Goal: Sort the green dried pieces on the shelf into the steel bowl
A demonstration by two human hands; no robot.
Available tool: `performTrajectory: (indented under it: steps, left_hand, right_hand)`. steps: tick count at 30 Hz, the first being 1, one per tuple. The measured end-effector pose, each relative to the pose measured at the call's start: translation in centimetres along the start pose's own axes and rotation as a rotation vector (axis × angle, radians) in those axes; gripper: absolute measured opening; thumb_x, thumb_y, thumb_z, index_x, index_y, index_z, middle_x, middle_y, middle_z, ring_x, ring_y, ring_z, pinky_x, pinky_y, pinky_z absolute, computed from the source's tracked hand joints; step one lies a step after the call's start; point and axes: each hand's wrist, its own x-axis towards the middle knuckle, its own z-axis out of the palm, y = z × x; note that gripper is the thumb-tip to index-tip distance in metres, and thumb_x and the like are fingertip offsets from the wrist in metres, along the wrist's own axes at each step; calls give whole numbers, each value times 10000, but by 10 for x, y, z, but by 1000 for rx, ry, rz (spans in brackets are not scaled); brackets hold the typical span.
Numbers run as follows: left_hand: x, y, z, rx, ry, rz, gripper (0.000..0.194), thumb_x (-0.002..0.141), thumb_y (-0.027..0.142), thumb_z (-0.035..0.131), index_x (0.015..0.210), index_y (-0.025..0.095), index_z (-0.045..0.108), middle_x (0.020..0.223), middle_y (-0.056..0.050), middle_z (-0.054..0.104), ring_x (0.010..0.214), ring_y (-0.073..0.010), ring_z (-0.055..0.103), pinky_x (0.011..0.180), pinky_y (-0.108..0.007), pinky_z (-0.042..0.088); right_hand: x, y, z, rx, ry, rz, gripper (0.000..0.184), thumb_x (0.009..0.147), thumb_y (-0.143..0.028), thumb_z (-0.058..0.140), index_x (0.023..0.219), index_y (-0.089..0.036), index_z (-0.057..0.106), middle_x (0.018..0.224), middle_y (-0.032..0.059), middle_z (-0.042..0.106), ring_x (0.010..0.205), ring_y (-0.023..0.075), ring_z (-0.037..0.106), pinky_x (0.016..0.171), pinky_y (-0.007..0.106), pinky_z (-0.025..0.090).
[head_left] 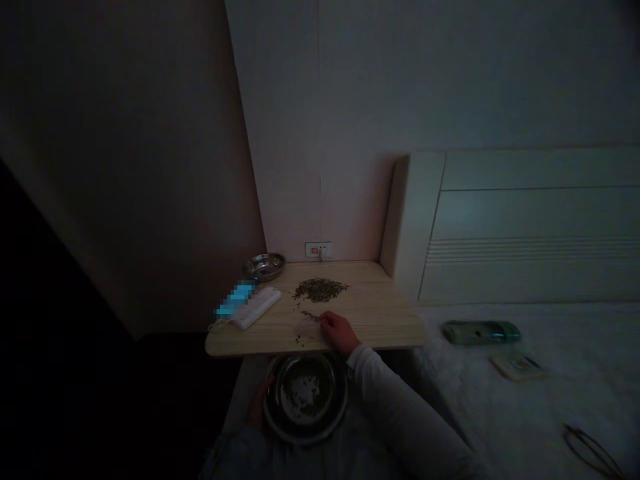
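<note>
A metal bowl (341,400), with small dark grains scattered over its bottom, sits below the table's front edge. My left hand (259,405) grips its left rim, the fingers partly lost in shadow. Over the front of the wooden table, my right hand (341,333) is closed in a pinch. Something thin and pale seems to stick out from its fingertips toward the left, too dim to name. A few grains lie by that tip and near the table's edge. Just beyond spreads a flat pile of small greenish-brown grains (320,289).
On the table (380,320) lie a white power strip (257,307) and a phone (235,299) with a lit, blurred screen. A small steel dish (265,265) stands at the back left. Right of the table, a bed (480,413) bears a green package (481,332).
</note>
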Motion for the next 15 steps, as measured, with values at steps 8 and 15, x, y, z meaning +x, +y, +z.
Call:
performTrajectory:
  steps: [8,15]
  left_hand:
    - [-9,-1,7,-2,-79,4,193,641,197,475,576,148,650,599,-47,667,997,-214,471,894,-320,280]
    - [5,0,-4,-22,-40,59,199,662,147,462,624,141,657,637,-28,672,975,-187,487,892,-274,270]
  right_hand:
    - [2,5,1,0,-39,-48,231,660,-198,371,791,-160,557,679,9,554,646,110,471,601,209,338]
    - [0,0,-2,22,-61,-13,236,641,-175,376,786,-156,561,629,-3,539,599,100,452,567,196,325]
